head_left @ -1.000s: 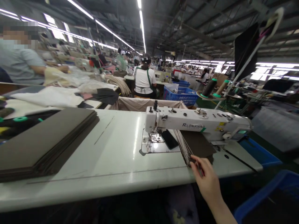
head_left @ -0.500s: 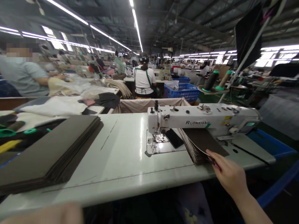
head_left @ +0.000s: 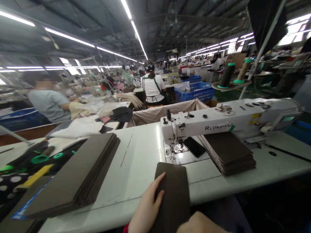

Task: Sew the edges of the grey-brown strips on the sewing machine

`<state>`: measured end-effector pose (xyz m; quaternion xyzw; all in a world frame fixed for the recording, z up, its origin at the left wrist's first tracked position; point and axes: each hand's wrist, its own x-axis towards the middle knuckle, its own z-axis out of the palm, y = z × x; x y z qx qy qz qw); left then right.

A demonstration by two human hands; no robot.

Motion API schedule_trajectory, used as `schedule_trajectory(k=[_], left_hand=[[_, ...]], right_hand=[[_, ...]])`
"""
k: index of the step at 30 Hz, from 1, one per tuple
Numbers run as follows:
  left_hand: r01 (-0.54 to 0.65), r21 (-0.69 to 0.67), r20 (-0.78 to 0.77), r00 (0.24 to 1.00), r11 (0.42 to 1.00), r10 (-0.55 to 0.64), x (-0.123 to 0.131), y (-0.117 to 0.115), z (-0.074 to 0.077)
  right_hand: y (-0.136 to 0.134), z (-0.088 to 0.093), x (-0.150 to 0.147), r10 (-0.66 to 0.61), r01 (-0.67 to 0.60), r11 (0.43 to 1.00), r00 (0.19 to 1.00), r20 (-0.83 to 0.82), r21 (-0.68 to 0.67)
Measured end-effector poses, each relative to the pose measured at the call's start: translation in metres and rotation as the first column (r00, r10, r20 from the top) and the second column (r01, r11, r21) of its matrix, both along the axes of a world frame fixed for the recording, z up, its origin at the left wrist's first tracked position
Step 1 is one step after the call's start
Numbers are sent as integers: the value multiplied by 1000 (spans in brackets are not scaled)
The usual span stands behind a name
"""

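My left hand (head_left: 146,208) grips the left edge of a dark brown panel (head_left: 173,194), which lies across the front of the white sewing table (head_left: 143,152). My right hand (head_left: 199,225) lies over the panel's lower right, its fingers hidden by the bottom edge of the picture. To the right, a stack of similar panels (head_left: 228,152) sits in front of the RLONXIANG sewing machine (head_left: 230,124). A taller, wider stack of brown panels (head_left: 80,170) rests at the table's left. A black phone (head_left: 194,146) lies on the machine bed beside the presser foot (head_left: 176,147).
A seated co-worker (head_left: 50,105) handles pale material at the left, beyond piled fabric (head_left: 77,127). Thread cones (head_left: 227,76) stand behind the machine. A blue crate (head_left: 194,92) and a beige fabric bin (head_left: 165,111) lie ahead. Another co-worker (head_left: 152,87) sits beyond them.
One panel has come off the right stack and moved left towards me. My right hand moved left with it, and my left hand now grips it. The view has turned slightly left.
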<state>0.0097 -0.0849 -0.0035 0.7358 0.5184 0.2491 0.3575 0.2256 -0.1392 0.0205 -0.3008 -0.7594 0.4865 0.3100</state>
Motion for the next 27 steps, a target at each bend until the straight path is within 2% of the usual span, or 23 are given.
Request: schedule_trajectory(k=[2,3,4,6,8,10,15,20,27], left_hand=[[-94,212,-258,955,973,148,-19,-1,-5],[-97,311,-349,914,945,209,-26,0,-6],[-46,386,-422,880,921,221,-30,1,-6],[167,417,-541,836,894,96,-33,4,-4],[356,338,-617,783,871,-80,-33,9,-1],[413,277,-647,748,867,-150,-33,15,2],[368,289,-618,777,884,-121,-32,39,3],[360,296,-553,820,885,-148,-13,70,5],[353,287,-522,837,890,-164,0,78,5]], right_hand=[[27,6,2,-54,50,998,996,73,47],[43,6,2,-155,140,984,978,137,113],[62,4,1,-260,221,955,945,199,196],[99,-3,-4,-396,267,894,846,357,360],[128,-13,-7,-453,224,863,740,497,453],[142,-21,-3,-467,200,856,694,549,476],[136,-28,24,-498,220,842,666,555,493],[132,-35,33,-513,241,831,679,525,500],[135,-39,31,-502,213,838,662,557,503]])
